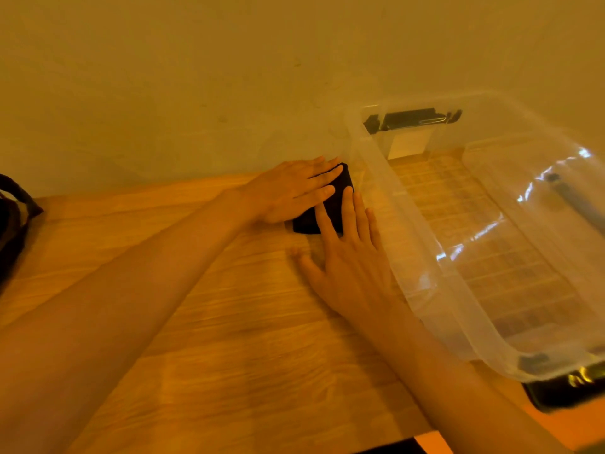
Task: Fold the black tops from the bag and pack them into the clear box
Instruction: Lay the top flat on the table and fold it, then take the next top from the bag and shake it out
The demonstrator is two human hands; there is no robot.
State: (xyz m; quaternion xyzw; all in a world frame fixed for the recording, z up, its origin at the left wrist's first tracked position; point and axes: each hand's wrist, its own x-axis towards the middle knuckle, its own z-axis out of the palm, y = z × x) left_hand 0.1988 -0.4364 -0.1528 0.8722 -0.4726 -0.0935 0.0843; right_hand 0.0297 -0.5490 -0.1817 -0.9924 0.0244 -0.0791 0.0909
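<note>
Black top [327, 208], folded small, lay near the table's [203, 322] far edge, just beside the clear box [409, 250]; my left hand [288, 191] and right hand [353, 257] pressed it flat, fingers straight.

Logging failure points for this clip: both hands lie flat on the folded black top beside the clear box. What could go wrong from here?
1. The folded black top is kept flat only by the straight fingers of the left hand and right hand; once they lift, the fold may spring open.
2. It lies right beside the clear box wall, so carrying it over that tall rim could snag it and loosen the fold.
</note>
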